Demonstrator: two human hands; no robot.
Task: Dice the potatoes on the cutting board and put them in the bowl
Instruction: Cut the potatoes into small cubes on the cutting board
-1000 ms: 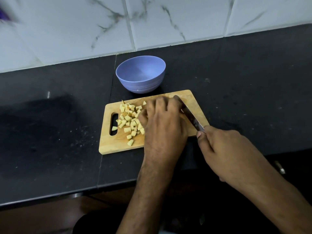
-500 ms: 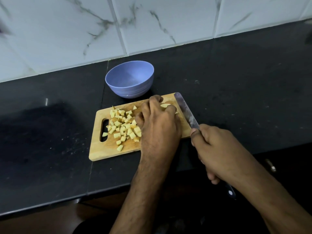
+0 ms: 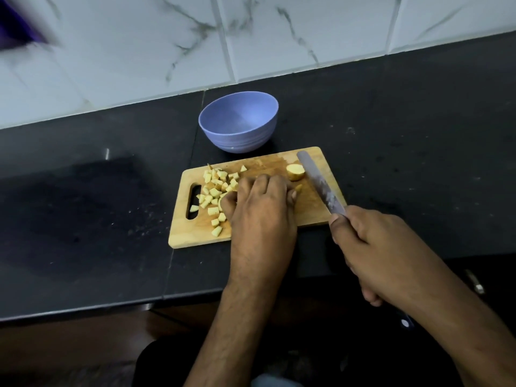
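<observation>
The left hand (image 3: 259, 208) curls over potato pieces (image 3: 216, 195) on the board (image 3: 314, 208); the right hand (image 3: 371, 247) grips the knife (image 3: 321, 182) (fingertips should stay tucked back).

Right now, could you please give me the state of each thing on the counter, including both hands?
Bowl: upright, empty.
Board: flat on the counter, near the bowl.
Dice: piled on the board's left part.
Potato end: uncut, beside the blade.
Knife: blade over the board's right side.
Left hand: curled on the board by the dice.
Right hand: grips the knife.
</observation>
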